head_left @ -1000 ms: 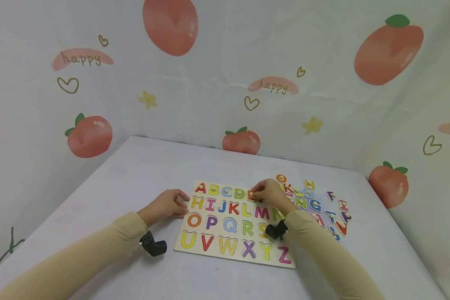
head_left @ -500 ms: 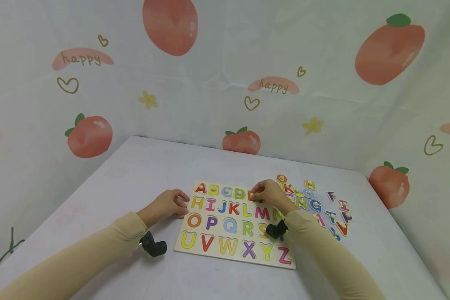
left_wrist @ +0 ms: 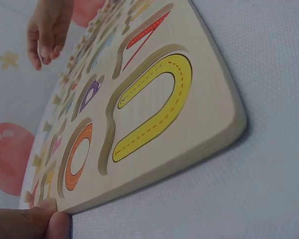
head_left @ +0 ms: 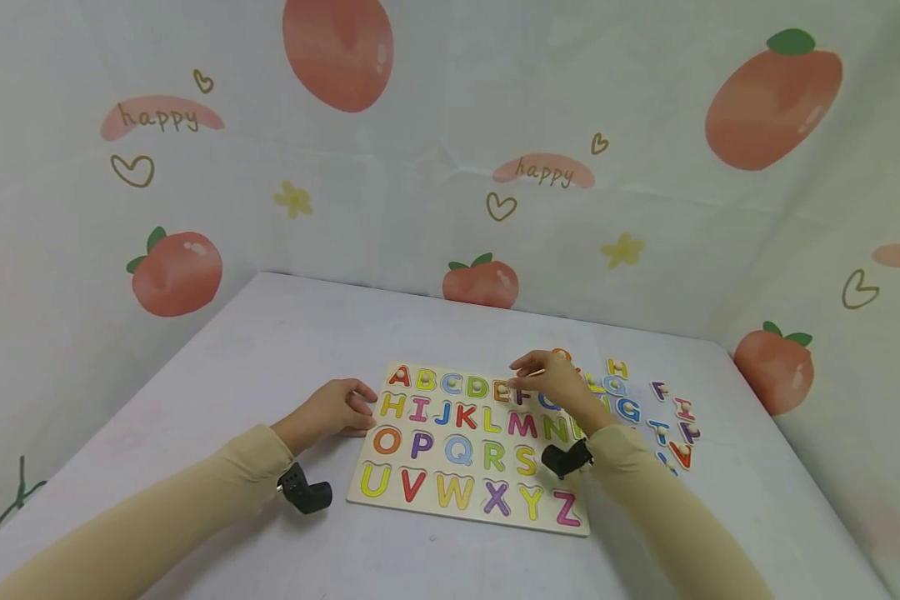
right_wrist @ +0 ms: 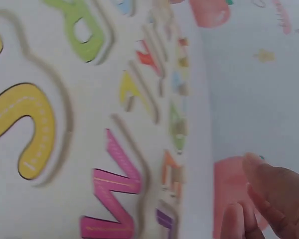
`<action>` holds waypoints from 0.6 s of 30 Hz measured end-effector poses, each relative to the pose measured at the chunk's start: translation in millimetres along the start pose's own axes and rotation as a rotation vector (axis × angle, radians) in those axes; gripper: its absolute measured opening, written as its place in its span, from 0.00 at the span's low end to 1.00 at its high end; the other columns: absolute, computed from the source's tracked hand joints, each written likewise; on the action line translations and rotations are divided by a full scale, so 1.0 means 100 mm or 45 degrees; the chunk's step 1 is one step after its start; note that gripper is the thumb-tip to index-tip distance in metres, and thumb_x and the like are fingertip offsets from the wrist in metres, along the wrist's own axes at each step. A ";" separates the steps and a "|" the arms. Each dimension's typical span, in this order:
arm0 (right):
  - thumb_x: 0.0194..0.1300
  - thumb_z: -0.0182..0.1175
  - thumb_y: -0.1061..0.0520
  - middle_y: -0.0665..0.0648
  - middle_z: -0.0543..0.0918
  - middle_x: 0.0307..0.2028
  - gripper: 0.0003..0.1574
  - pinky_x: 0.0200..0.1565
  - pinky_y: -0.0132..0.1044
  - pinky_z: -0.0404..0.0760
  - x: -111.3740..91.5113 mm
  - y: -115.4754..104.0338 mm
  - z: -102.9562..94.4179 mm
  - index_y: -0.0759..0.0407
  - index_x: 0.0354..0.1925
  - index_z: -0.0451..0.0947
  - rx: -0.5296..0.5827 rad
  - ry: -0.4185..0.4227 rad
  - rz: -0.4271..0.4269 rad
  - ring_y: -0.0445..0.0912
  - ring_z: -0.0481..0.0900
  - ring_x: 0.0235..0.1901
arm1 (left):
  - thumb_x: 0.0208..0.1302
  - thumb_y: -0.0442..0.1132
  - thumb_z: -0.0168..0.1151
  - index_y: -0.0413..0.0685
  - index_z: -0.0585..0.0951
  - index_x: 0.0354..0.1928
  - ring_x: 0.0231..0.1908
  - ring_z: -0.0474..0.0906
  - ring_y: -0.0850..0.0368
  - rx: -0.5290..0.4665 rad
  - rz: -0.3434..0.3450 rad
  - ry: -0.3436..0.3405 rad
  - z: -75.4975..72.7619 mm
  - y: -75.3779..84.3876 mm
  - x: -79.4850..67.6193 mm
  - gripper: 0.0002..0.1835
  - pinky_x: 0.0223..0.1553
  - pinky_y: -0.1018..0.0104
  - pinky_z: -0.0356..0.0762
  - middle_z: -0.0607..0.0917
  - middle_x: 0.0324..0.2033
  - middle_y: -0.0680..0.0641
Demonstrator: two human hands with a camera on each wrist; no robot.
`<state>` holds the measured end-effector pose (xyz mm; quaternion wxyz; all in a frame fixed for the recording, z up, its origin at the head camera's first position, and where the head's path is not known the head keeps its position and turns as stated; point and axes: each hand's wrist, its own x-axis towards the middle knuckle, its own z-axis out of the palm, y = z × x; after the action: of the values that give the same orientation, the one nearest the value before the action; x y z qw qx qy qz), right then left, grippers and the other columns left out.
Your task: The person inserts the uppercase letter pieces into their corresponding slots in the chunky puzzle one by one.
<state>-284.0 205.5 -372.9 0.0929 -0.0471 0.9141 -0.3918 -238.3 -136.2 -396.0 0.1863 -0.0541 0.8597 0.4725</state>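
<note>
The wooden alphabet puzzle board [head_left: 435,517] lies on the table. Letter pieces with knobs fill its A to E places; the E piece [head_left: 502,392] sits near the top middle. My left hand [head_left: 333,408] rests at the board's left edge, its fingertips touching the rim with relaxed fingers. In the left wrist view its thumb [left_wrist: 46,205] lies on the board's edge. My right hand [head_left: 551,379] is raised just right of the E piece, over the F and G recesses. Nothing shows between its fingers [right_wrist: 276,186], which stand clear of the board in the right wrist view.
Loose letter pieces lie right of the board, among them an H [head_left: 617,368], a G [head_left: 627,409], an F [head_left: 659,390] and a V [head_left: 680,455]. My right forearm [head_left: 652,492] covers some of them. A printed cloth backdrop [head_left: 390,225] stands behind the table.
My right hand has let go of the E piece and moved up and to the right, uncovering the E piece and the F recess. My left hand has stayed at the board's edge.
</note>
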 end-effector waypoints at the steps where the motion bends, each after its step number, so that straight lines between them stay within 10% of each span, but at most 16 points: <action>1: 0.61 0.67 0.53 0.58 0.82 0.44 0.21 0.50 0.44 0.80 -0.02 0.00 -0.04 0.60 0.51 0.79 0.011 0.004 -0.011 0.50 0.81 0.43 | 0.56 0.29 0.68 0.37 0.75 0.51 0.29 0.78 0.57 0.000 0.000 -0.001 0.00 0.00 0.00 0.21 0.33 0.69 0.84 0.80 0.34 0.43; 18: 0.66 0.62 0.48 0.65 0.76 0.57 0.30 0.60 0.58 0.73 -0.58 0.38 -0.64 0.62 0.60 0.72 0.078 0.058 0.005 0.60 0.74 0.58 | 0.56 0.29 0.68 0.36 0.75 0.52 0.29 0.78 0.57 0.013 0.027 0.003 0.00 0.01 -0.02 0.21 0.33 0.69 0.84 0.79 0.34 0.43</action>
<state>-241.4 286.2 -349.0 0.0742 -0.0335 0.9036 -0.4205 -236.4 -136.0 -394.9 0.1806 -0.0447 0.8629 0.4698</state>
